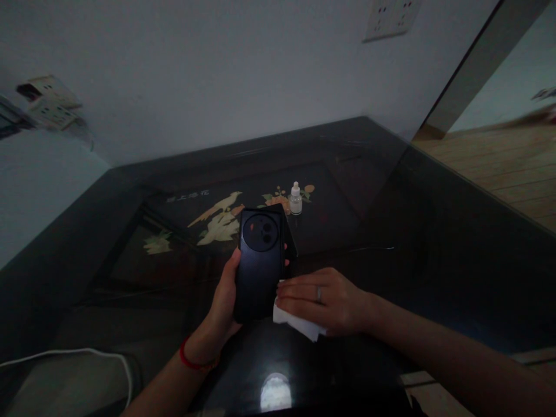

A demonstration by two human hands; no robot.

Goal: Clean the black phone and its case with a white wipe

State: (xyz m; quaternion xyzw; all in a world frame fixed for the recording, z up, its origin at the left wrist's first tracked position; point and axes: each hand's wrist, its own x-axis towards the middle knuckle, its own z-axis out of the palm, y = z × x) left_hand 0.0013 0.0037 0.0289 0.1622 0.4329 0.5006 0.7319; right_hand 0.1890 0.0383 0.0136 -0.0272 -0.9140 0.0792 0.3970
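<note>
- The left hand (223, 298) wraps round the sides of a dark, rectangular phone (259, 278) with a big round camera plate, thumb along its left edge and fingertips showing at its right; a red cord bracelet (190, 359) circles that wrist.
- The phone stands back-up in this grip, in the middle of the view; whether its lower end touches the table is unclear.
- Behind its upper right side, a flat black object (290, 238) shows one corner, the rest hidden.
- The right hand (332, 298), wearing a silver-coloured ring (319, 294), is closed over a crumpled white tissue (302, 325), fingertips at the phone's lower right edge; how hard they press, I cannot tell.
- A white cable (87, 350) curves over the near left part of the glossy black tabletop (369, 191).
- Inlaid on it are a pale bird (223, 205) and, to the right, a peach flower (278, 201), with a small clear bottle with a white dropper cap (296, 201) beside it.
- White sockets (54, 101) sit on the left wall.
- The tabletop's far edge meets the pale wall (234, 69); its right edge borders a wood-coloured floor (512, 174), with a broad dark stretch between bottle and edge.
</note>
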